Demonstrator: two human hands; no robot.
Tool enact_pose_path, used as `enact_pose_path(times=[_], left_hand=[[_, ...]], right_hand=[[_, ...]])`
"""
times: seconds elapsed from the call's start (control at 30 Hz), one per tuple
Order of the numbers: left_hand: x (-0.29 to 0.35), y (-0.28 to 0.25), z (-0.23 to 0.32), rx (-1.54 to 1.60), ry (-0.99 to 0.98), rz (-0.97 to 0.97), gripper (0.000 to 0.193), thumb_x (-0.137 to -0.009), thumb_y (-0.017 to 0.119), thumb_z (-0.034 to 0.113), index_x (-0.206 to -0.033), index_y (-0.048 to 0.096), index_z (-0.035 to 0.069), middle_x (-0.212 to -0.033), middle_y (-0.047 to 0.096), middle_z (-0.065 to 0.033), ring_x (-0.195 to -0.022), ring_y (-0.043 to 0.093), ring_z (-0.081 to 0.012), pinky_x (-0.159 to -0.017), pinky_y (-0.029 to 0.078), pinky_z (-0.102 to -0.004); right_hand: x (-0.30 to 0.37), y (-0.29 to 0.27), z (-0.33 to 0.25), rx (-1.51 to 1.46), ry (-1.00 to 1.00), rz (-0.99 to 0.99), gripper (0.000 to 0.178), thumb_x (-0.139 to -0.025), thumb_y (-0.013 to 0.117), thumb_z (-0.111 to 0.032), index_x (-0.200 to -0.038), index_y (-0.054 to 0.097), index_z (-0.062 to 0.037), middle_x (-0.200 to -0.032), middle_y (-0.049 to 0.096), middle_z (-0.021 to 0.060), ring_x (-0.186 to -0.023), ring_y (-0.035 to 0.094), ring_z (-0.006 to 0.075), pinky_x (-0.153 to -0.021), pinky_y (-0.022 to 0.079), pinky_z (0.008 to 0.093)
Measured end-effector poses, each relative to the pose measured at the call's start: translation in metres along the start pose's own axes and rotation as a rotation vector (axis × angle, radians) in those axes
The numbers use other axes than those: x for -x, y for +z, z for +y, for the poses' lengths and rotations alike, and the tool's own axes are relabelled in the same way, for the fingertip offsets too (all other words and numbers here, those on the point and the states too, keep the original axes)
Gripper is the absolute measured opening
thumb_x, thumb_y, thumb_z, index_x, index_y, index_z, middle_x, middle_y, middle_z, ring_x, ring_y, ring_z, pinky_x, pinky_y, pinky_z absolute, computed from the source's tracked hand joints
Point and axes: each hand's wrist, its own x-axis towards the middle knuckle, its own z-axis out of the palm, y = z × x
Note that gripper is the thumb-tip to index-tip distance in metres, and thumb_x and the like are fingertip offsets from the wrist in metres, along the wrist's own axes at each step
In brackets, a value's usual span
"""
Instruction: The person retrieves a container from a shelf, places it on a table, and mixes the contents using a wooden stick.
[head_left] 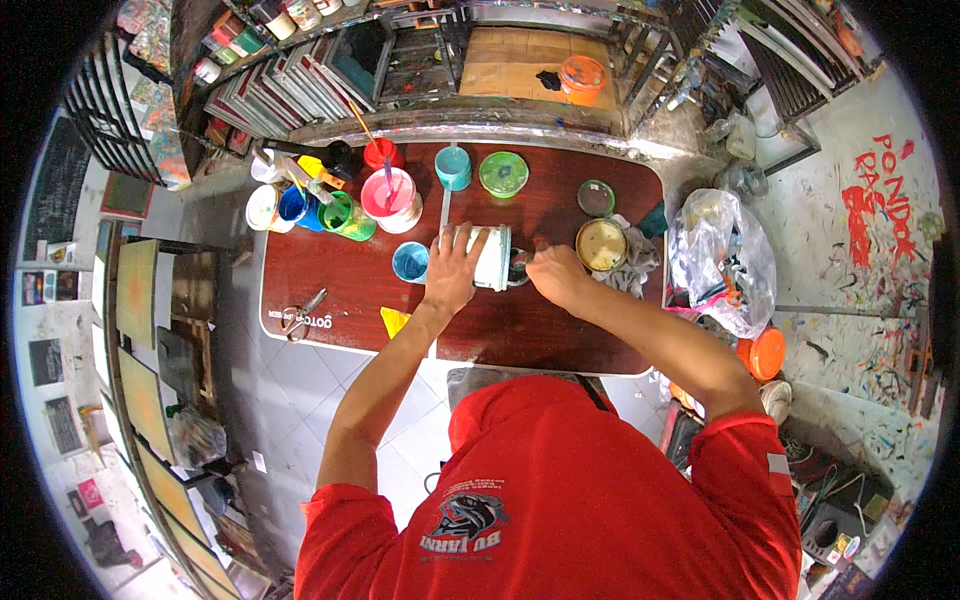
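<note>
A white tub (491, 258) lies tipped on its side on the dark red table, its rim facing right. My left hand (456, 268) is closed over its left part. Close to the rim, my right hand (556, 272) is curled, with a dark loop-like thing between it and the tub; what its fingers hold cannot be made out. A cup with blue paint (410, 262) stands just left of my left hand. Beyond my right hand stands an open tub with a tan inside (602, 245), against a crumpled rag (632, 268).
Far left are a pink paint pot (391, 200), a green cup (346, 217) and other paint containers. A teal cup (453, 169) and green lid (503, 175) sit at the back. Scissors (304, 314) lie front left. A plastic bag (724, 262) bulges beyond the right edge.
</note>
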Motion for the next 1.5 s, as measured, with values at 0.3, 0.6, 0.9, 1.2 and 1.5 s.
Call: enact_pose_path(times=[0.3, 0.6, 0.9, 1.2, 1.5], left_hand=[[0.002, 0.012, 0.002, -0.053, 0.026, 0.003, 0.089, -0.066, 0.076, 0.005, -0.147, 0.040, 0.018, -0.145, 0.042, -0.0155, -0.136, 0.038, -0.0392, -0.102, 0.041, -0.0500], [0.004, 0.016, -0.003, -0.081, 0.019, -0.016, 0.089, -0.069, 0.074, 0.007, -0.149, 0.039, 0.020, -0.146, 0.042, -0.0149, -0.137, 0.037, -0.0376, -0.099, 0.043, -0.0487], [0.003, 0.009, 0.000, -0.074, 0.014, -0.045, 0.075, -0.079, 0.064, 0.007, -0.148, 0.040, 0.020, -0.145, 0.043, -0.0142, -0.136, 0.039, -0.0372, -0.098, 0.042, -0.0489], [0.006, 0.006, 0.001, -0.031, -0.026, -0.075, 0.082, -0.073, 0.069, 0.006, -0.148, 0.039, 0.019, -0.145, 0.043, -0.0141, -0.136, 0.038, -0.0370, -0.099, 0.041, -0.0488], [0.018, 0.000, -0.005, 0.047, -0.114, 0.039, 0.094, -0.061, 0.077, 0.004, -0.147, 0.040, 0.018, -0.144, 0.042, -0.0128, -0.136, 0.036, -0.0394, -0.101, 0.045, -0.0499]], right_hand=[[0.060, 0.038, 0.003, -0.076, 0.079, -0.108, 0.050, -0.090, 0.051, -0.007, -0.140, 0.045, -0.0040, -0.099, 0.062, 0.0234, -0.078, 0.070, 0.0350, -0.060, 0.058, 0.0430], [0.088, 0.036, 0.008, -0.085, 0.103, -0.168, 0.070, -0.089, 0.051, -0.003, -0.154, 0.029, -0.0147, -0.097, 0.059, 0.0210, -0.075, 0.068, 0.0350, -0.062, 0.056, 0.0441], [0.107, 0.009, 0.013, -0.027, 0.030, -0.088, 0.054, -0.088, 0.053, -0.004, -0.142, 0.046, -0.0051, -0.091, 0.061, 0.0189, -0.071, 0.068, 0.0326, -0.060, 0.057, 0.0415], [0.102, -0.039, 0.002, 0.018, 0.059, -0.146, 0.040, -0.090, 0.051, -0.006, -0.131, 0.054, -0.0052, -0.094, 0.060, 0.0194, -0.076, 0.070, 0.0354, -0.059, 0.059, 0.0426], [0.116, -0.062, 0.002, -0.269, 0.272, -0.058, 0.036, -0.094, 0.054, -0.014, -0.129, 0.061, -0.0117, -0.088, 0.064, 0.0202, -0.078, 0.069, 0.0363, -0.065, 0.055, 0.0477]])
